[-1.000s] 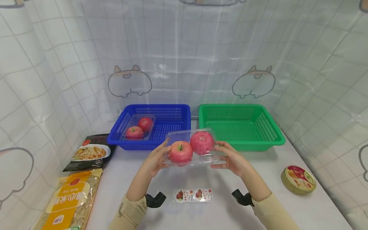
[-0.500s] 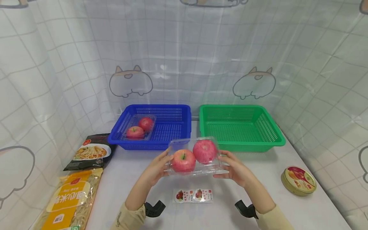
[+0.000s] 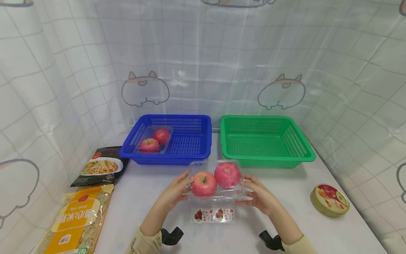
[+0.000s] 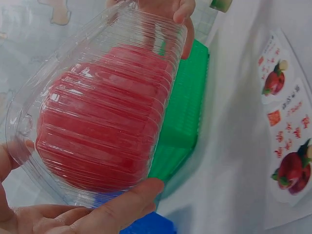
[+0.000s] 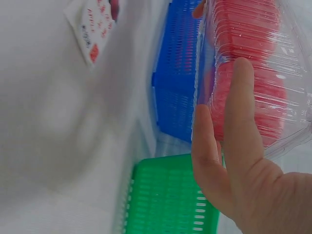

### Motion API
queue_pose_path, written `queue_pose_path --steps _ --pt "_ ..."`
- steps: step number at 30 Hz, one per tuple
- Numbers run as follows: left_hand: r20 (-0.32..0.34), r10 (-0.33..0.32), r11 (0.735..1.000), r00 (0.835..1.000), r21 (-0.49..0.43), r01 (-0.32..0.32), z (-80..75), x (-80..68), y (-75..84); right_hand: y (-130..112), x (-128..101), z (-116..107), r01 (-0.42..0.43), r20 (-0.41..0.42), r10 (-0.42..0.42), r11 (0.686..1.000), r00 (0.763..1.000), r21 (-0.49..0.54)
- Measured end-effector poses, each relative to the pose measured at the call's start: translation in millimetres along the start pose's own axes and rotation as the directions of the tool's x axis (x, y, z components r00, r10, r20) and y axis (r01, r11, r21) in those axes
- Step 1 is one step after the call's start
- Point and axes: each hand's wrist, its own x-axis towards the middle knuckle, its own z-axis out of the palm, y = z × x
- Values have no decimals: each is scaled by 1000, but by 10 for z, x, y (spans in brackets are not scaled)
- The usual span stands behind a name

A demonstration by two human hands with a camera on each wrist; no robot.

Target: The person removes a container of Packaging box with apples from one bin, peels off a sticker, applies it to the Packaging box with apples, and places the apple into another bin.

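A clear plastic clamshell box [image 3: 215, 192] with two red apples [image 3: 226, 174] is held just above the white table [image 3: 152, 190], in front of the two baskets. My left hand [image 3: 182, 185] grips its left end, and my right hand [image 3: 246, 192] grips its right end, thumb on top. In the left wrist view the box [image 4: 102, 122] fills the frame, with my thumb [image 4: 117, 209] under it. The right wrist view shows my fingers [image 5: 234, 131] lying along the box [image 5: 248, 63]. A printed apple label [image 3: 213, 215] lies on the table right below the box.
A blue basket [image 3: 190, 155] at the back holds a second clamshell with two apples [image 3: 153, 140]. Beside it on the right stands a green basket [image 3: 269, 160]. Two noodle packs [image 3: 79, 215] lie at the left, a round tin [image 3: 330, 199] at the right.
Both hands have lowered the apple box toward the table and drawn it slightly nearer to me. Everything else stays put.
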Motion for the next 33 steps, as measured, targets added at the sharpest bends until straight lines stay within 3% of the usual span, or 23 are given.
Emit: queue_pose_path --steps 17,33 --pt "-16 -29 1000 999 -10 29 33 152 -189 189 94 -77 -23 -9 23 1000 1000 21" --pt "-46 -50 999 998 -4 50 19 231 -262 260 205 -107 -34 -19 34 999 999 13"
